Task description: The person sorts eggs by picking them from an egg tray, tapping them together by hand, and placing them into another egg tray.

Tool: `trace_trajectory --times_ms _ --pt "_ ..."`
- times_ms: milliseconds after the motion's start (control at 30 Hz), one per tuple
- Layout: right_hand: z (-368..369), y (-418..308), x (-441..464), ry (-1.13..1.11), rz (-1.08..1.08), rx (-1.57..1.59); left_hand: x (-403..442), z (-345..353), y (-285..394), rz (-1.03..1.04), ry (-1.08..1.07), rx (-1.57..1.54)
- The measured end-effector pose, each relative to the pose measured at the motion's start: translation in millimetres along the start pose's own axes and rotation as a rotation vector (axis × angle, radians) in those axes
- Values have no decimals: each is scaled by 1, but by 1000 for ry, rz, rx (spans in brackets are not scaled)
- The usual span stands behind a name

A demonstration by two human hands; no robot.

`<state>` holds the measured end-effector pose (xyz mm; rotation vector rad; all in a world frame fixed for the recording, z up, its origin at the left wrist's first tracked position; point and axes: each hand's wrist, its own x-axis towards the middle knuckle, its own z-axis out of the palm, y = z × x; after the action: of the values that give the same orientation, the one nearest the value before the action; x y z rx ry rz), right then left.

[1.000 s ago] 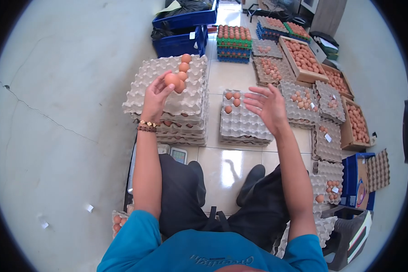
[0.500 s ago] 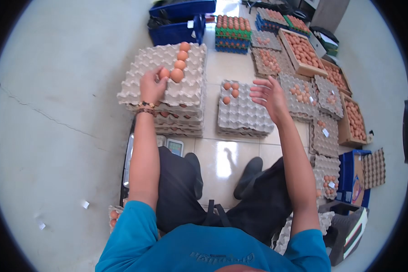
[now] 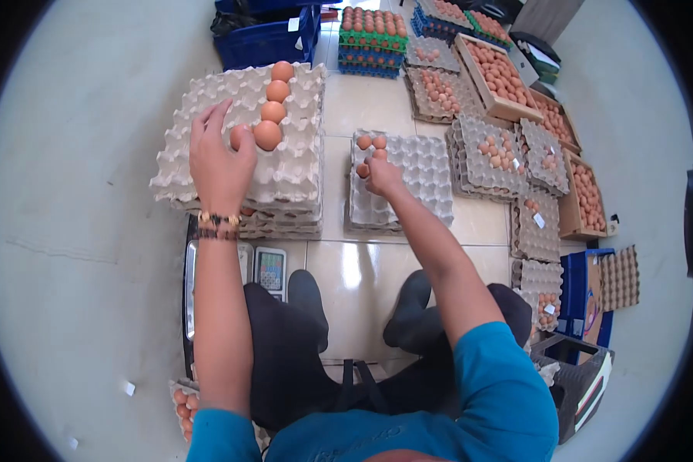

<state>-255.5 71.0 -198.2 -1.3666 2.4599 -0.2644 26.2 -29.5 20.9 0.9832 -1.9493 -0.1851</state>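
Observation:
My left hand (image 3: 222, 158) is over the top of a tall stack of grey egg trays (image 3: 189, 146), fingers apart. An egg (image 3: 241, 137) sits beside its thumb, partly hidden; whether they touch is hard to tell. Several brown eggs (image 3: 276, 91) form a row in that same tray. My right hand (image 3: 383, 177) reaches down to a lower stack of egg trays (image 3: 416, 177), its fingers closed on a brown egg (image 3: 363, 169) at the left side. A few other eggs (image 3: 379, 142) rest in the cups just beyond these fingers.
A scale with a keypad (image 3: 270, 269) is by my left knee. Blue bins (image 3: 266, 46) and green and blue trays of eggs (image 3: 373, 35) stand at the back. Along the right are wooden crates of eggs (image 3: 500, 81), grey trays (image 3: 535, 231) and a dark plastic box (image 3: 574, 362).
My right hand has come down and left from the air onto an egg in the lower stack. My left hand has spread its fingers off the egg it was touching. The view has shifted.

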Motion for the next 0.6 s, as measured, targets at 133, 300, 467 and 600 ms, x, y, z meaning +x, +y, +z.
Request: trace_trajectory --times_ms 133,300,467,600 --pt "21 -1 33 -9 26 -13 1 -14 36 30 50 -147" --pt "20 32 48 -7 -2 236 2 -15 39 20 43 -260" --pt "21 90 58 131 397 1628 5 -19 32 4 54 -284" --pt "11 83 70 157 600 946 4 -17 37 24 45 -286"
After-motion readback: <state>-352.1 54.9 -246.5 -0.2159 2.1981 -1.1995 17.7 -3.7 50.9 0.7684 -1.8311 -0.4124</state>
